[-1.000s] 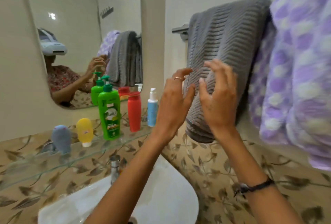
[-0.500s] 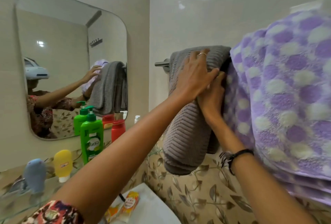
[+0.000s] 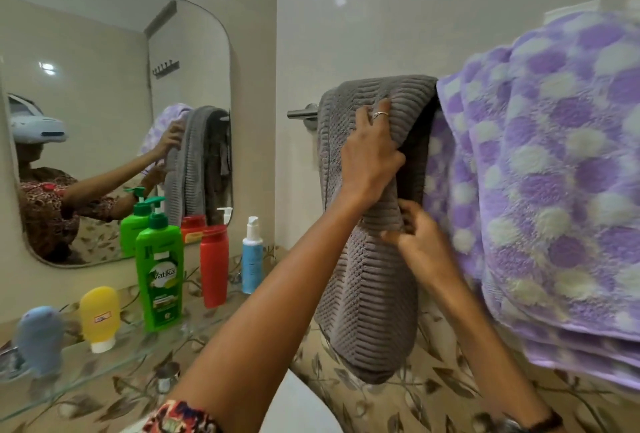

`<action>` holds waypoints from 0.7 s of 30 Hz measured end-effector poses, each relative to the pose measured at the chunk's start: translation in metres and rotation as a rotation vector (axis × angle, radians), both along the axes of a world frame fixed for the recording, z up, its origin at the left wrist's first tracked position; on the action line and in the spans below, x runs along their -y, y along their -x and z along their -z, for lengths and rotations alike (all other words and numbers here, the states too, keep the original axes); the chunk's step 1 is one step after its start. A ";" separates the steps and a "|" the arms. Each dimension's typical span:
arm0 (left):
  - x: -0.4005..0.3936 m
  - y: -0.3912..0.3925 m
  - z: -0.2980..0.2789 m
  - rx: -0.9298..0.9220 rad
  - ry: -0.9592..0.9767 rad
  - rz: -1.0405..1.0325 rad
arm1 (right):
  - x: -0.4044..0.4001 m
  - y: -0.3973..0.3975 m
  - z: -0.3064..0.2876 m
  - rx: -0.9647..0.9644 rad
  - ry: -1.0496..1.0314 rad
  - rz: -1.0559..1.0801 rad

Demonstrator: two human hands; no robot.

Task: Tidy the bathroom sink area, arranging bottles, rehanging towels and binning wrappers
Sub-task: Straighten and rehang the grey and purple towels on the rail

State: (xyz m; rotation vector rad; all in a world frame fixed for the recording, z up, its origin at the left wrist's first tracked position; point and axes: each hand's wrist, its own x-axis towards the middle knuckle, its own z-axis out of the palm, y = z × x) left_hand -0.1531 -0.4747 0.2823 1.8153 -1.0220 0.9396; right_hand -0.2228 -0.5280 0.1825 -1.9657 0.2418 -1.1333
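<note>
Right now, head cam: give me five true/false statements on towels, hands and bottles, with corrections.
1. The grey towel hangs over the rail. True.
2. The left hand is on the purple spotted towel. False: it grips the grey towel.
3. The right hand pinches the grey towel lower down. True.
4. The green pump bottle lies on its side. False: it stands upright on the glass shelf.
5. The red bottle stands between the green pump bottle and the blue bottle. True.
</note>
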 end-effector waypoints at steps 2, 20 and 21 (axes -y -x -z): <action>-0.002 0.001 0.000 -0.006 0.008 0.000 | -0.002 0.008 -0.013 0.140 -0.155 -0.045; -0.053 0.018 0.058 -0.520 -0.153 0.527 | 0.012 -0.022 -0.112 0.183 -0.067 0.127; -0.058 0.019 0.053 -0.500 -0.096 0.497 | 0.013 -0.021 -0.112 0.188 -0.034 0.126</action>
